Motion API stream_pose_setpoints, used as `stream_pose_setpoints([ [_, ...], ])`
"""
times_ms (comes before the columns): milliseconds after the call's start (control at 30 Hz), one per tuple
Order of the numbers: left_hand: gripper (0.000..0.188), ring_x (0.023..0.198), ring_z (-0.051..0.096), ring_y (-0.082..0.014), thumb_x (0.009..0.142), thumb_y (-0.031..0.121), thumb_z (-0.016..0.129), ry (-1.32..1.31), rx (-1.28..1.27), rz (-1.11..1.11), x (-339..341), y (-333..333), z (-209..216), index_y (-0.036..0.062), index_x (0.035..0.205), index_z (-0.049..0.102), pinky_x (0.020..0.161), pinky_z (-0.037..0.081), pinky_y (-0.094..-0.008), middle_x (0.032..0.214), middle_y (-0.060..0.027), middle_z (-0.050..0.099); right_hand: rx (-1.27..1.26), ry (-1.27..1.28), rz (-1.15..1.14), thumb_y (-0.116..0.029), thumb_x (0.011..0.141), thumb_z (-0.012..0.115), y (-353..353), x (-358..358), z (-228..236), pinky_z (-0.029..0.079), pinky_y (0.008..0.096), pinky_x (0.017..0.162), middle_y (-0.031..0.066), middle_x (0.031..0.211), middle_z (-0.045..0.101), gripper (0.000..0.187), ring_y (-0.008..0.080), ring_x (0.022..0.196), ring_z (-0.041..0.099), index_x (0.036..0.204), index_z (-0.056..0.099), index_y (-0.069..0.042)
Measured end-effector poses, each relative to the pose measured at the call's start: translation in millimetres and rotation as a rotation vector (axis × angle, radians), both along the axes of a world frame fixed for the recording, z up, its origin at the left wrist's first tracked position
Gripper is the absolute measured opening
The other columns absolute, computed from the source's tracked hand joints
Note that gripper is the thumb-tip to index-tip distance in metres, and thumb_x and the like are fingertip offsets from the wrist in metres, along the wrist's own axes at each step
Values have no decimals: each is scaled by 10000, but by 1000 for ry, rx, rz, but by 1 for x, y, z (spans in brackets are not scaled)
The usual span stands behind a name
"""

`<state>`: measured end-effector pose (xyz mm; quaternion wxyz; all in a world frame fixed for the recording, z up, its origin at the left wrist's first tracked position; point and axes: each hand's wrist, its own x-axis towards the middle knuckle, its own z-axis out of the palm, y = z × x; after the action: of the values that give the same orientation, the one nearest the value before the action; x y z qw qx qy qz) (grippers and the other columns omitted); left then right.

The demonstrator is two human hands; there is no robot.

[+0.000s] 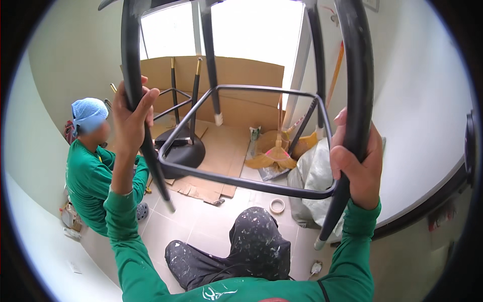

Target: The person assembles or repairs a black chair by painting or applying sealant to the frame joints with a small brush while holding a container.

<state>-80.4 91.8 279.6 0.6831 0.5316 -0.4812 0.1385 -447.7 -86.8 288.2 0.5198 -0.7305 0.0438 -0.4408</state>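
A black metal stool (251, 185) is held up in front of me, its legs pointing down and a square footrest ring joining them. The leg tips look pale or whitish, and the seat is mostly cut off at the top edge. My left hand (132, 113) is closed round the left near leg. My right hand (359, 161) grips the right near leg, thumb toward the footrest. Beyond the left leg, a second black stool (193, 151) stands upside down on its rounded seat, legs up with gold-coloured tips.
A person (90, 171) in a green top and blue head cloth sits at the left. Cardboard (241, 70) leans by the bright window, and more covers the floor. Brooms (275, 153) and a white sack (312, 178) stand right. A tape roll (276, 206) lies on the tiles.
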Motion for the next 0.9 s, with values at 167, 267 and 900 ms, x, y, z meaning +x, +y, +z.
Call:
stream_pose_setpoints([
  [167, 239, 438, 471, -44, 957, 179, 752, 65, -323, -6, 50, -50, -11, 42, 1035, 573, 407, 363, -216, 656, 17, 538, -367, 24, 0, -118, 888, 784, 28, 27, 14, 438, 241, 567, 15, 723, 577, 448, 80, 607, 559, 1238, 521, -21],
  [267, 222, 422, 466, -50, 965, 204, 748, 309, -424, -55, 64, -95, -24, 78, 933, 568, 405, 374, -229, 609, 23, 518, -648, 80, -67, -197, 935, 743, 34, 43, 11, 469, 299, 525, 90, 721, 580, 463, 172, 548, 607, 1260, 465, -19],
  [900, 326, 392, 376, -86, 969, 205, 578, 1227, -538, -321, 10, -251, -206, 180, 686, 420, 407, 362, -292, 495, 55, 361, -1197, 404, -1074, -677, 851, 708, -86, 38, 174, 579, 335, 696, 69, 638, 658, 650, 216, 623, 705, 897, 750, -30],
])
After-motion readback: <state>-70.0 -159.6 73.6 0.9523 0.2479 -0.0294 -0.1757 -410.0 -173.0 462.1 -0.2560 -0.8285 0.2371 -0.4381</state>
